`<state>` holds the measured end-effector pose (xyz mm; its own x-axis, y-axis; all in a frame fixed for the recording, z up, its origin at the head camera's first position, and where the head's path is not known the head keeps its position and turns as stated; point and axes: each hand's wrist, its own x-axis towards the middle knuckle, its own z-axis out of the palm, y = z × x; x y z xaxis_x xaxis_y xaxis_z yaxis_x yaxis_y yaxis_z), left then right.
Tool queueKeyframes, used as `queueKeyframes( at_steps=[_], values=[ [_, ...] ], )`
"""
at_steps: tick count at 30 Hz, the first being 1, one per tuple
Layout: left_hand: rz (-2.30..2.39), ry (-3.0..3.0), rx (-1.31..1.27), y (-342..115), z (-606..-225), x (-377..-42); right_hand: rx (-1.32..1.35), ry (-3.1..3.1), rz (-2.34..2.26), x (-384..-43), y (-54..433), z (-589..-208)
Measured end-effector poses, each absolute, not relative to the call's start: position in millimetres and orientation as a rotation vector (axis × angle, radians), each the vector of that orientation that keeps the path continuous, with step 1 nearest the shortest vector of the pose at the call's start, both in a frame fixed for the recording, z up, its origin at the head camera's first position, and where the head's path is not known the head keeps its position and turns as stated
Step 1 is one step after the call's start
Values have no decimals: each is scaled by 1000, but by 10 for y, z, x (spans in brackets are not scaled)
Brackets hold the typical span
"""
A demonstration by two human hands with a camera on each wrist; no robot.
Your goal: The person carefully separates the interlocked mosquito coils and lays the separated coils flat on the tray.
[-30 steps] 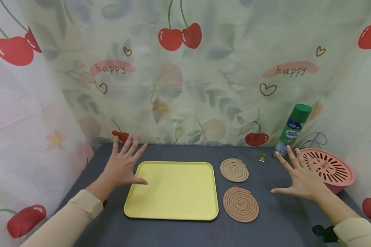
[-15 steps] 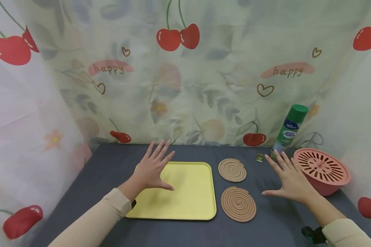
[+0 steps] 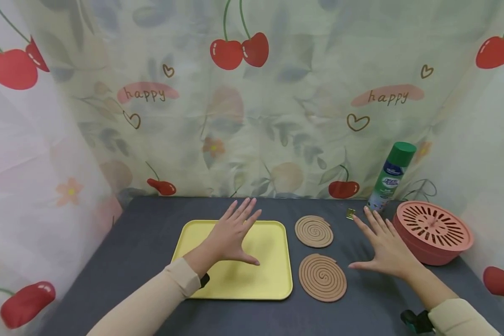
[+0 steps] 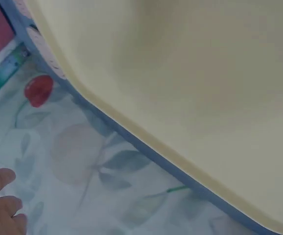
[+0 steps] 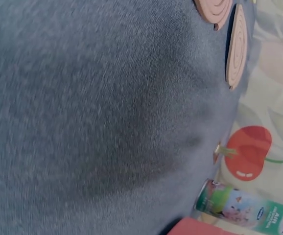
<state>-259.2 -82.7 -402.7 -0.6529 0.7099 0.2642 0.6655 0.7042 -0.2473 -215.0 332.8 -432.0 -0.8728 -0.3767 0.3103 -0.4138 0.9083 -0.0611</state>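
My left hand (image 3: 232,235), fingers spread and holding nothing, is over the yellow tray (image 3: 273,284). Its fingertips (image 4: 2,181) show at the lower left of the left wrist view, with the tray filling most of the frame. To the right of the tray lie two brown mosquito coils, a far coil (image 3: 314,232) and a near coil (image 3: 322,278). My right hand (image 3: 386,249) is spread too, above the dark cloth between the coils and a pink round container (image 3: 434,228) with a slotted lid. Nothing is in it. Its fingertips overlap a small gold metal piece (image 3: 350,213) in the head view.
A green spray can (image 3: 390,177), labelled AIR in the right wrist view, stands at the back right beside the pink container. A thin grey cord (image 3: 422,189) lies behind the container. Cherry-printed curtain (image 3: 252,116) encloses the dark cloth-covered table (image 3: 143,242) at the back and sides.
My left hand has moved right, from the tray's left edge to over its middle. My right hand has shifted slightly left. The head view has turned a little, and the things on the table stay put.
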Motion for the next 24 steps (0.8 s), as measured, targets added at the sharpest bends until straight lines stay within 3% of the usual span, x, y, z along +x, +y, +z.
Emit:
queueKeyframes(
  at_steps=[13,24],
  values=[
    [-140,-2811,-1162,-301,-4039,-2484,595,-2824,530,-2166,3209,-4471],
    [-551,-3007,-1076,250,-4205,-2136,608,-2845,836,-2107,3020,-4572]
  ],
)
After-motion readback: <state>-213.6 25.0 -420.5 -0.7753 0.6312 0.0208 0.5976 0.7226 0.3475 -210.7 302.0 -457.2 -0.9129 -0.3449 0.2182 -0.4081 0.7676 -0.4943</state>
